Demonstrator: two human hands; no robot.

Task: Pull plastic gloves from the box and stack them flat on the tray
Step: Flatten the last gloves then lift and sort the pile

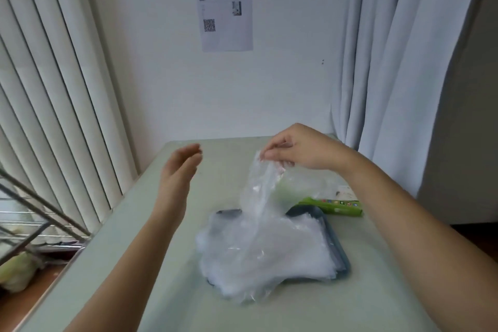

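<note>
My right hand point(301, 148) pinched the top edge of a thin, clear, crinkled plastic glove point(260, 188) between thumb and fingertips point(265, 155), wrist bent downward above the table point(140, 264). The glove hung limp below that pinch, its lower end reaching the glossy, translucent pile of gloves point(264, 256) heaped on a dark, round-cornered tray point(341, 256) and spilling over the tray's near-left edge. Beyond the tray, under my right forearm, lay the green cardboard box point(334, 206). My left hand point(179, 172) was raised to the left of the pinch, empty, fingers straight and together, palm turned toward the glove.
</note>
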